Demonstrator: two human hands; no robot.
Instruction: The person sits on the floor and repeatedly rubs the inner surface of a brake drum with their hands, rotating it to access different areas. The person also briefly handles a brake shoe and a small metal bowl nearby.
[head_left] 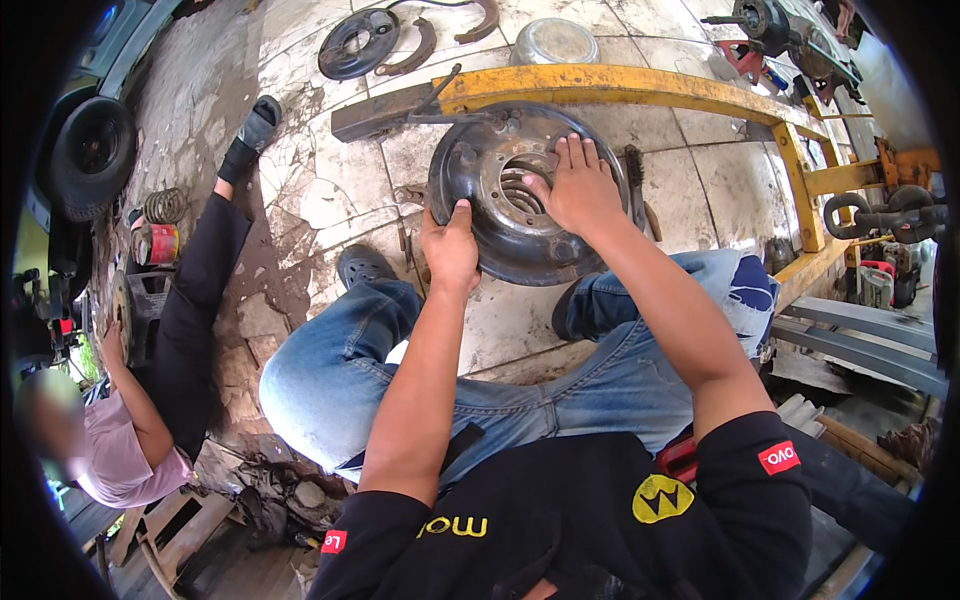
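Tiled floor (320, 190), one far plate (345, 58), one near plate (500, 228), left hand (449, 250) clasping it, right hand (584, 195) splayed atop

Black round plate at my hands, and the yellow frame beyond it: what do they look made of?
Black round plate: probably steel, with a dark, fairly glossy finish; light glints off its curved rim.
Yellow frame: likely painted metal, perhaps steel; the yellow coat looks scuffed, with dark patches along the bar.

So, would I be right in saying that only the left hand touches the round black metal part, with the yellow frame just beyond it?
Not quite: the head view shows the right hand on the round black metal part too, alongside the left hand. The yellow frame is indeed just beyond it.
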